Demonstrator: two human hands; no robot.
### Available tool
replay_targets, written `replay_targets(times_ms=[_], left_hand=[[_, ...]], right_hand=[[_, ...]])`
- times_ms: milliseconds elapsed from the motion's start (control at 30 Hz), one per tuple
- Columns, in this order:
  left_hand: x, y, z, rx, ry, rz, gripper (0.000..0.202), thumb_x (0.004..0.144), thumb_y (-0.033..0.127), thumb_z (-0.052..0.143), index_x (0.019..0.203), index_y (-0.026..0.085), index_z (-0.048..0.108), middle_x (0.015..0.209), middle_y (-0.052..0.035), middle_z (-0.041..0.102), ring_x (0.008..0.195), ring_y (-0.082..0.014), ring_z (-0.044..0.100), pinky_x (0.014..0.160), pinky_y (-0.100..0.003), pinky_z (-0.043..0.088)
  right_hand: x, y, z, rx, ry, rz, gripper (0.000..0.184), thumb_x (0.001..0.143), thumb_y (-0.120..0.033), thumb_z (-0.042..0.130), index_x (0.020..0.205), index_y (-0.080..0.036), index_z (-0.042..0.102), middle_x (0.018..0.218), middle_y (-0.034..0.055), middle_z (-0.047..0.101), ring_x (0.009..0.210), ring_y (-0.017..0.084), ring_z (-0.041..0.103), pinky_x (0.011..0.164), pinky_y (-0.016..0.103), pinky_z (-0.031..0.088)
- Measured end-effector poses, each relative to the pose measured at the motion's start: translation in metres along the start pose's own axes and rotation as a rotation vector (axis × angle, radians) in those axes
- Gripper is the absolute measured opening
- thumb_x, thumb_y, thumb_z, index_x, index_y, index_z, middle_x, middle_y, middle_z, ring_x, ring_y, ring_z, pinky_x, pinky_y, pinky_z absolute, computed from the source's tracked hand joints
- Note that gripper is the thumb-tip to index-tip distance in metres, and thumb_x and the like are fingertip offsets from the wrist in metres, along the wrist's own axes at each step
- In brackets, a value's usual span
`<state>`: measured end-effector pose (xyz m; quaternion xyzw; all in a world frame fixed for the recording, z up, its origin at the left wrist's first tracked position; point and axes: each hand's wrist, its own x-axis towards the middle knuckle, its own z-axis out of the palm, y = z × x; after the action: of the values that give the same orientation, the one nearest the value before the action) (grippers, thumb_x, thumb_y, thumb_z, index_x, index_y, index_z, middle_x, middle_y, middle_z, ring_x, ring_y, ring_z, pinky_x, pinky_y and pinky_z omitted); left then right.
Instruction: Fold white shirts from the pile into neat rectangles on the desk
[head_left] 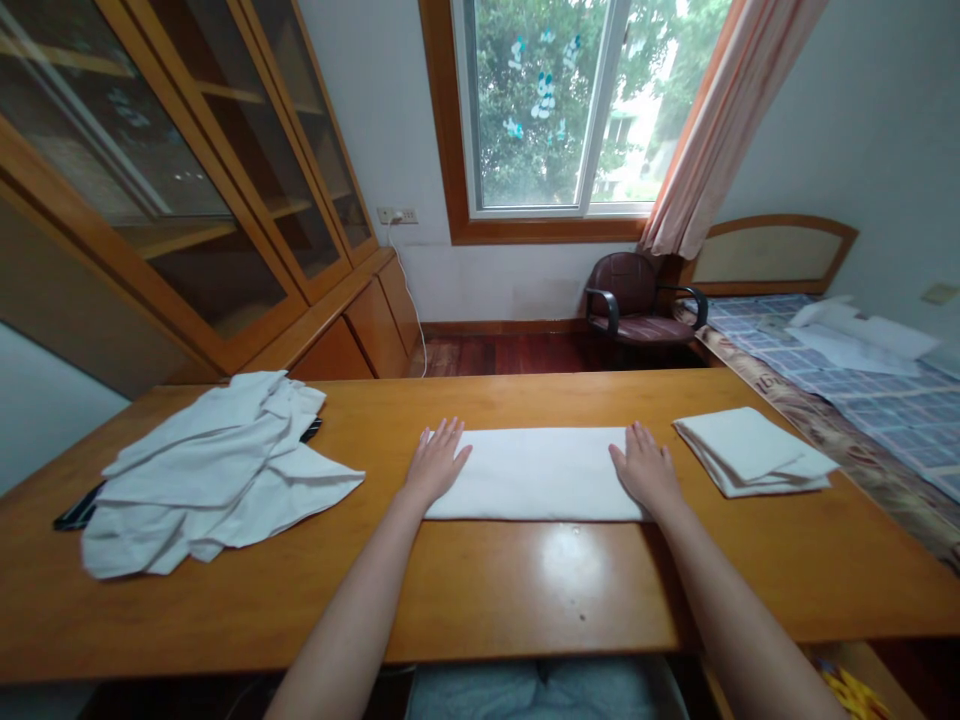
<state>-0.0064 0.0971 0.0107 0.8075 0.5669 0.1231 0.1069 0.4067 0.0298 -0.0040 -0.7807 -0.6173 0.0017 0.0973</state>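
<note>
A white cloth [537, 476], folded into a long flat strip, lies across the middle of the wooden table. On its left end rests my left hand [438, 464], palm down with the fingers spread. My right hand [645, 468] lies flat on the right end in the same way. Neither hand grips the fabric. Right of my right hand sits a folded square of white cloth [754, 450]. A crumpled heap of white cloth [210, 470] is spread at the left, with a dark striped item [79, 508] partly hidden beneath it.
The wooden table [480, 620] runs the full width in front of me. Beyond it stand a maroon armchair [636, 298] and a window [555, 110]. A glass-door cabinet [300, 290] is at the left, a bed [885, 390] at the right. An open drawer [855, 690] shows at lower right.
</note>
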Motion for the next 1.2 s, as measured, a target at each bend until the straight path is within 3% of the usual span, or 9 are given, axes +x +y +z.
replay_targets(times_ms=[100,300,533,833,1033,1200], left_hand=[[-0.002,-0.011,-0.003,0.003,0.013,-0.045,0.06,0.101,0.048,0.033,0.154,0.021,0.038,0.163,-0.0097,0.03,0.154,-0.0284,0.019,0.124,-0.054,0.004],[-0.008,-0.026,-0.011,0.032,0.021,-0.14,0.059,0.102,0.044,0.033,0.155,0.018,0.036,0.164,-0.0105,0.027,0.154,-0.0312,0.018,0.123,-0.06,0.005],[-0.014,-0.043,-0.014,0.022,0.073,-0.194,0.055,0.102,0.04,0.028,0.154,0.025,0.039,0.162,-0.0067,0.035,0.153,-0.0302,0.02,0.123,-0.059,0.007],[-0.015,-0.044,-0.016,0.006,0.107,-0.246,0.054,0.102,0.038,0.028,0.151,0.022,0.044,0.161,-0.0077,0.036,0.152,-0.0322,0.024,0.122,-0.059,0.012],[-0.017,-0.044,-0.018,0.013,0.098,-0.258,0.054,0.102,0.039,0.029,0.151,0.02,0.045,0.161,-0.0085,0.035,0.152,-0.0337,0.023,0.122,-0.061,0.011],[-0.021,-0.051,-0.017,0.012,0.109,-0.277,0.053,0.103,0.042,0.029,0.15,0.022,0.045,0.16,-0.0081,0.037,0.152,-0.0333,0.023,0.122,-0.06,0.012]], right_hand=[[-0.003,0.01,-0.002,0.031,-0.009,0.077,0.067,0.101,-0.048,0.027,0.154,-0.008,0.035,0.163,0.0192,0.028,0.15,0.035,0.025,0.119,0.063,0.018],[-0.003,0.013,-0.001,0.048,-0.021,0.087,0.068,0.1,-0.046,0.026,0.155,-0.007,0.035,0.163,0.0171,0.028,0.151,0.035,0.023,0.119,0.062,0.018],[-0.004,0.021,0.0,0.071,0.005,0.067,0.062,0.1,-0.039,0.025,0.153,-0.008,0.038,0.162,0.0166,0.033,0.15,0.033,0.026,0.12,0.06,0.02],[-0.005,0.042,0.001,0.085,0.043,0.03,0.058,0.1,-0.036,0.028,0.147,-0.008,0.046,0.158,0.016,0.04,0.148,0.03,0.032,0.121,0.054,0.025],[-0.004,0.053,0.002,0.191,0.114,-0.049,0.058,0.097,-0.038,0.034,0.14,-0.005,0.054,0.149,0.018,0.052,0.143,0.028,0.042,0.121,0.044,0.03],[-0.006,0.054,0.001,0.267,0.131,-0.072,0.056,0.096,-0.04,0.038,0.136,-0.007,0.058,0.144,0.0168,0.057,0.14,0.029,0.045,0.12,0.046,0.032]])
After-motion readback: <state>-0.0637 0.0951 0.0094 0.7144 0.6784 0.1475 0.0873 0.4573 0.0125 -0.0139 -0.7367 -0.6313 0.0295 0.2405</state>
